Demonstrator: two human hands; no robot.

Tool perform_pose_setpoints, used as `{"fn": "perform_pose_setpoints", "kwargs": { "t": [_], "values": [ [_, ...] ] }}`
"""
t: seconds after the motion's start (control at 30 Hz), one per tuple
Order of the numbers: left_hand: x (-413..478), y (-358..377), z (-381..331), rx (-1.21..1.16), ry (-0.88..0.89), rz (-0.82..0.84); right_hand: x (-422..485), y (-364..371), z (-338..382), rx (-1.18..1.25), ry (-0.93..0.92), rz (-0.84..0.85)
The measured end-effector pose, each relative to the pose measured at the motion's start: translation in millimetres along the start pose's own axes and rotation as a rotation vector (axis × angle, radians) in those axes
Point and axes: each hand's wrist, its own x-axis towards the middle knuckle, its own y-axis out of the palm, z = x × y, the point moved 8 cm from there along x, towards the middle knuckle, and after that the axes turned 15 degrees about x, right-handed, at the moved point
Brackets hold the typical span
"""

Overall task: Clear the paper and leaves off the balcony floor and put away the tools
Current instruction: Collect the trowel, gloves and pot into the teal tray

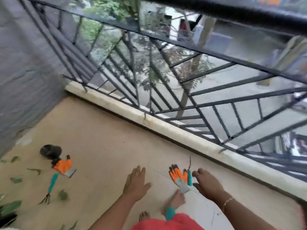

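Closest to me is the red cloth [166, 224] of my clothing at the bottom edge, with my bare foot [177, 199] on the tan balcony floor [103, 146] just beyond it. My left hand [137, 181] hovers above the floor with its fingers straight and spread, holding nothing. My right hand [207, 181], a thin bracelet [227, 201] on its wrist, is curved into a loose C just beside a teal-handled tool [189, 177]; I cannot tell whether the fingertips touch it. That tool lies against an orange-and-grey glove [180, 179] flat on the floor, near the pale kerb [166, 127] under the black railing [232, 12]. Well apart to the left lie a second glove [64, 166], a small black pot [49, 151] touching it, and a teal-handled hand rake [51, 186] with its prongs toward me. Green leaves [16, 180] are scattered around the rake, near the grey wall [25, 72].
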Motion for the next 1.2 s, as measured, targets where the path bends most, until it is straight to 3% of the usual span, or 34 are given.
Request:
{"fn": "perform_pose_setpoints", "kwargs": {
  "t": [0.27, 0.47, 0.67, 0.83, 0.93, 1.03, 1.1, 1.2],
  "values": [
    [93, -53, -111, 0.076, 0.161, -0.016, 8, -24, -117, 0.172, 0.236, -0.056],
    [174, -25, -186, -0.042, 0.207, 0.024, 57, 13, -183, 0.380, 0.404, -0.104],
    [264, 83, -233, -0.467, 0.049, 0.129, 155, 122, -251, 0.546, 0.517, -0.080],
    [331, 165, -235, -0.593, -0.052, 0.184, 242, 229, -311, 0.619, 0.595, -0.056],
    [373, 163, -249, -0.845, -0.199, 0.147, 284, 278, -339, 0.631, 0.612, -0.041],
    [388, 159, -269, -1.218, -0.394, 0.244, 315, 317, -358, 0.625, 0.626, -0.027],
    [390, 159, -283, -1.318, -0.434, 0.328, 333, 336, -365, 0.607, 0.622, -0.025],
    [398, 154, -295, -1.344, -0.423, 0.305, 356, 359, -372, 0.609, 0.643, -0.044]
  ]
}}
